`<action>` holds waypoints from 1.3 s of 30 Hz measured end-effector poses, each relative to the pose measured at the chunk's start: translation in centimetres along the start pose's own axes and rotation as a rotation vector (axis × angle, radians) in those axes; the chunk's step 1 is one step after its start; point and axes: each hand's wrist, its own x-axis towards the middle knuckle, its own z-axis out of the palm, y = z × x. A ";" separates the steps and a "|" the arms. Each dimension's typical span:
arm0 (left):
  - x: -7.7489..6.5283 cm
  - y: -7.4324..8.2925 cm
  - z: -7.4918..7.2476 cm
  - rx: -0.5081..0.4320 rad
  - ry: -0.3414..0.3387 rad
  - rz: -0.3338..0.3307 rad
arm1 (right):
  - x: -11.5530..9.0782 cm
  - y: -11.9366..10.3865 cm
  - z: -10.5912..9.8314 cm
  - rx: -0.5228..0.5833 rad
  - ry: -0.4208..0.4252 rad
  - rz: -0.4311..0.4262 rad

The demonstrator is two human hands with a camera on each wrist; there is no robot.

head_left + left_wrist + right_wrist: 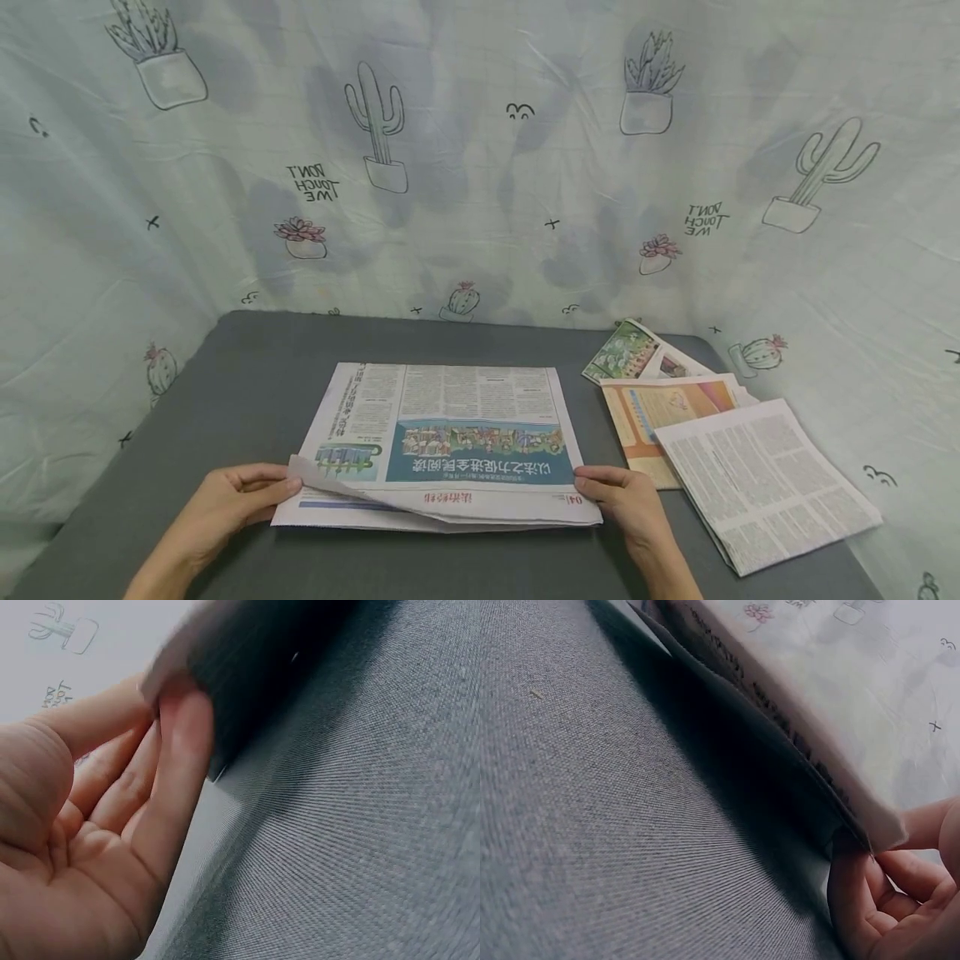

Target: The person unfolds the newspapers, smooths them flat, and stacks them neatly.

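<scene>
A folded newspaper (480, 396) lies in the middle of the grey table, its print upside down in the head view. The left hand (228, 504) pinches its near left corner between thumb and fingers, where the top sheet curls up from the layers below. At the near right corner, the right hand (626, 504) pinches the paper too. Both wrist views show the near edge of the newspaper (780, 742) raised over the cloth, with dark shadow beneath. In the left wrist view, the thumb and a fingertip of the left hand (112, 802) meet at the paper's corner.
To the right lie several more folded papers: a grey printed newspaper (765, 483), an orange one (637, 417) partly under it, and a green picture page (622, 354) behind. A pale curtain (480, 167) with cactus drawings encloses the back and sides of the table (247, 392).
</scene>
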 end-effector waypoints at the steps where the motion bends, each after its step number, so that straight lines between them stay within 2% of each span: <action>1: 0.0 0.1 0.1 0.021 0.028 -0.004 | 0.0 0.0 0.0 0.004 -0.005 -0.005; 5: 0.0 0.3 0.4 0.097 0.112 -0.017 | -0.1 0.0 0.2 0.015 -0.013 -0.007; 9: 0.2 0.4 0.6 0.130 0.138 -0.028 | -0.1 0.0 0.2 0.053 -0.033 0.002; 13: 0.1 0.4 0.5 0.155 0.157 -0.047 | -0.1 -0.1 0.1 0.088 -0.103 -0.005; 19: -0.1 0.3 0.2 0.213 0.226 -0.007 | -0.3 -0.2 -0.1 0.065 -0.172 -0.025; 24: 0.0 0.3 0.5 0.169 0.243 0.071 | -0.3 -0.3 -0.2 0.043 -0.181 -0.033; 27: 0.0 0.3 0.6 0.138 0.240 0.094 | -0.4 -0.4 -0.3 0.023 -0.171 -0.047; 34: 0.0 0.4 0.5 0.073 0.233 0.028 | -0.5 -0.7 -0.8 0.051 -0.171 -0.086; 39: 0.1 0.4 0.5 0.046 0.244 0.007 | -0.6 -0.6 -1.5 0.080 -0.261 -0.195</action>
